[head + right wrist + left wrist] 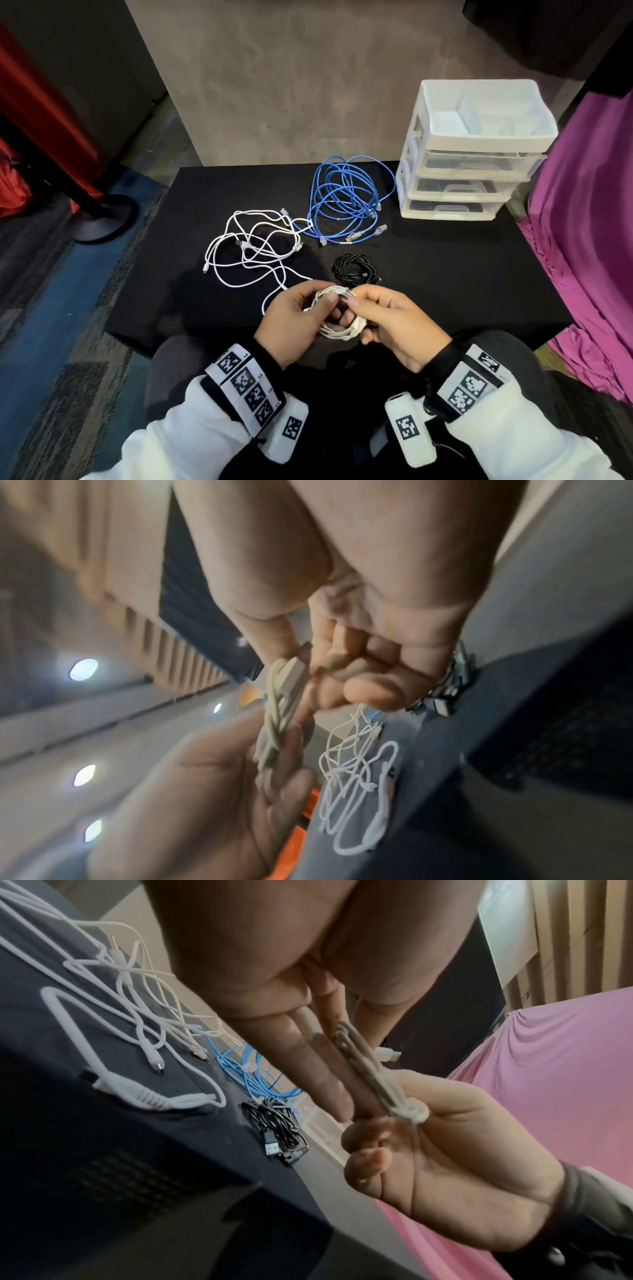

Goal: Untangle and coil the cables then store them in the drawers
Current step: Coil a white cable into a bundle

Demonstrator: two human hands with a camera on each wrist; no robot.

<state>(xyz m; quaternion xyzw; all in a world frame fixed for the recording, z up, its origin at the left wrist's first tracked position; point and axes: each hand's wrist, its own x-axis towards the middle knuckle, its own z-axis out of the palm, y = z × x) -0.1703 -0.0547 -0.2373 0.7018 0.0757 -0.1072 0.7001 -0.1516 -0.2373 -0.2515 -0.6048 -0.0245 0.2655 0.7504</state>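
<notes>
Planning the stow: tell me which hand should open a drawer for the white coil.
Right, probably. The drawer unit stands on the right, nearer the right hand; the left hand already grips the white coil and could hold it alone.

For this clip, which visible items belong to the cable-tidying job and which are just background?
Job items:
- off-white coil, held by left hand and right hand
- tangled white cables
- blue cables
- coiled black cable
- drawer unit, drawers closed

Background:
- black mat
- magenta cloth
- black post base
</notes>
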